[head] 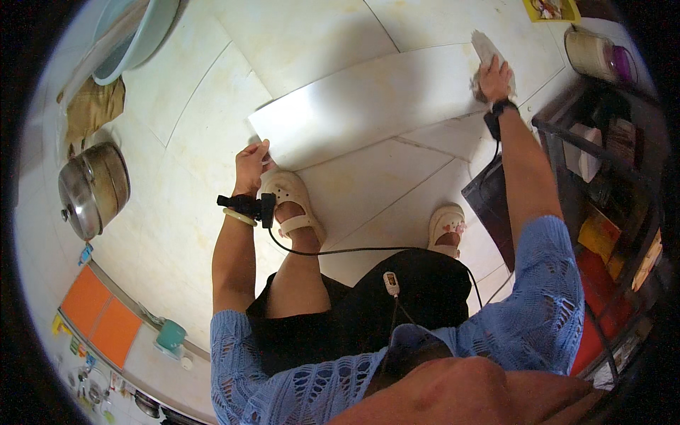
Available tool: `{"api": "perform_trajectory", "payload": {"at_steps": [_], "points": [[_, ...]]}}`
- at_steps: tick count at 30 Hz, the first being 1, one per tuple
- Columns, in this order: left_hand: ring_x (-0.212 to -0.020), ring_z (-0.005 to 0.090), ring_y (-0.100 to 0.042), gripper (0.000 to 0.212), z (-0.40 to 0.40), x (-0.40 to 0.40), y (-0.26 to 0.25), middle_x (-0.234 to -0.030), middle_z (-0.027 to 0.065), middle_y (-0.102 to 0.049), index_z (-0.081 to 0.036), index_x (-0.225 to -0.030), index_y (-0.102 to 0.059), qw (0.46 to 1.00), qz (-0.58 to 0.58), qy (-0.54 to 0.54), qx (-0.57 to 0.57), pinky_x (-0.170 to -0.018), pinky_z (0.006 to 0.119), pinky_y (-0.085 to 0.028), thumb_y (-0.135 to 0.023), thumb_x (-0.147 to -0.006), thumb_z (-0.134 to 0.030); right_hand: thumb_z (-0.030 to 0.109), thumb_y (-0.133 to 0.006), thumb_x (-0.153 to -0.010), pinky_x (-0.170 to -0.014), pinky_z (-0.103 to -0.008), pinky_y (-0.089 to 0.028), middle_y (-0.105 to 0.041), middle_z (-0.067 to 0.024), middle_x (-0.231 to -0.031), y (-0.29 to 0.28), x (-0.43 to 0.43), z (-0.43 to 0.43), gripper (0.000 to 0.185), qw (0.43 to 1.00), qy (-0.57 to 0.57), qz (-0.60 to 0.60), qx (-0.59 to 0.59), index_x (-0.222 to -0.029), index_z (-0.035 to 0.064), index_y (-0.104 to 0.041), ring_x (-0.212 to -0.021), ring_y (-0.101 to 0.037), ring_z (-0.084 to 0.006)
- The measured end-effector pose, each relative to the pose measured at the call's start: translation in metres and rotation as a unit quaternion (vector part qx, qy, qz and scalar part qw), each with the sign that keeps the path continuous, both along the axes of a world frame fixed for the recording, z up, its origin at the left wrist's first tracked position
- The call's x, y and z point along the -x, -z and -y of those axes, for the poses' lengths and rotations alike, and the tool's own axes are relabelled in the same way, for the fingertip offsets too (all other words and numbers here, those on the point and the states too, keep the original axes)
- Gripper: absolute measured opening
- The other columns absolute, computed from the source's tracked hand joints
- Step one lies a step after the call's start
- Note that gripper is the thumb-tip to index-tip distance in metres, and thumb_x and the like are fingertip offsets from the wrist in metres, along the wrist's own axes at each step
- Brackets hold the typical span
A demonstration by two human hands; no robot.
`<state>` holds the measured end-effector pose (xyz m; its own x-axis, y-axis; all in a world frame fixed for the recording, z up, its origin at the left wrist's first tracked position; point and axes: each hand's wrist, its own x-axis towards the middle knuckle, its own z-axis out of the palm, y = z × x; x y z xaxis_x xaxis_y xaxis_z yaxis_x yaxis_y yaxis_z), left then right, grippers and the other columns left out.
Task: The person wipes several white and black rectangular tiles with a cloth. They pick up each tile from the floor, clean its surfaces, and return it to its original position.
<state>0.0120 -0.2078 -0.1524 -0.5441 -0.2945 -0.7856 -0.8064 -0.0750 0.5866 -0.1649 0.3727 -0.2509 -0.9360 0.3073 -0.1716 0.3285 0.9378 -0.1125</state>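
Note:
A long flat white panel [366, 106] lies slantwise over the tiled floor in front of my feet. My left hand [254, 162] pinches the panel's near left corner between thumb and fingers. At the panel's right end, my right hand [495, 79] presses on a crumpled pale cloth [484, 49], which looks slightly blurred and reaches past the panel's end. Each wrist wears a black strap with a small device, and a cable runs from each. The underside of the panel is hidden.
Beige clogs [289, 194] are on my feet. A lidded steel pot [95, 188] and a pale blue basin [141, 40] stand at left. To the right are a dark metal rack [589, 143], a dark flat panel [491, 204], a round container [587, 53] and a yellow tray [563, 16].

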Motion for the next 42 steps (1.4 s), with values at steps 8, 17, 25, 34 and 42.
{"api": "perform_trajectory", "payload": {"at_steps": [8, 17, 25, 34, 42], "points": [[-0.062, 0.0111, -0.053, 0.024, 0.008, 0.0, 0.005, -0.072, 0.0009, -0.057, -0.001, -0.089, -0.064, 1.0, 0.007, 0.006, 0.009, -0.054, 0.025, -0.048, -0.069, -0.082, -0.024, 0.025, -0.049, -0.09, -0.102, -0.0588, -0.023, -0.02, -0.0281, -0.144, -0.031, -0.146, 0.133, 0.06, 0.983, -0.164, -0.078, -0.007, -0.143, 0.0084, -0.026, -0.132, -0.019, -0.0496], [-0.062, 0.0131, -0.054, 0.023, -0.001, -0.001, -0.007, -0.072, 0.0024, -0.058, -0.002, -0.089, -0.063, 0.999, -0.019, -0.009, 0.026, -0.054, 0.026, -0.048, -0.07, -0.082, -0.023, 0.01, -0.053, -0.083, -0.1, -0.0617, -0.026, -0.025, -0.0194, -0.142, -0.074, -0.175, 0.258, 0.054, 0.87, -0.451, 0.015, 0.198, -0.134, 0.0095, -0.037, -0.134, -0.022, -0.0381], [-0.061, 0.0121, -0.053, 0.022, -0.002, 0.007, -0.003, -0.071, 0.0014, -0.058, -0.003, -0.086, -0.064, 0.999, -0.003, -0.008, 0.038, -0.052, 0.026, -0.045, -0.07, -0.081, -0.023, 0.031, -0.034, -0.094, -0.113, -0.0485, -0.008, -0.017, -0.0209, -0.149, -0.041, -0.106, 0.027, 0.063, 0.998, 0.008, 0.042, 0.041, -0.142, -0.0052, -0.014, -0.138, -0.01, -0.0378], [-0.056, 0.0093, -0.05, 0.023, -0.005, 0.013, -0.01, -0.069, -0.0016, -0.058, -0.004, -0.088, -0.066, 0.998, -0.011, -0.026, 0.057, -0.049, 0.024, -0.039, -0.071, -0.08, -0.025, 0.026, -0.041, -0.09, -0.103, -0.062, -0.022, -0.012, -0.0329, -0.144, -0.015, -0.153, 0.091, 0.066, 0.966, -0.24, -0.079, 0.053, -0.139, -0.011, -0.016, -0.134, -0.012, -0.0495], [-0.057, 0.0098, -0.051, 0.028, -0.006, 0.007, -0.005, -0.07, -0.0013, -0.059, -0.004, -0.094, -0.065, 0.999, -0.003, -0.018, 0.037, -0.051, 0.023, -0.039, -0.072, -0.08, -0.027, 0.028, -0.038, -0.092, -0.108, -0.0551, -0.018, -0.025, -0.0395, -0.136, -0.049, -0.117, 0.083, 0.055, 0.906, -0.252, 0.253, -0.228, -0.12, -0.0193, -0.042, -0.126, -0.021, -0.0562]]}}
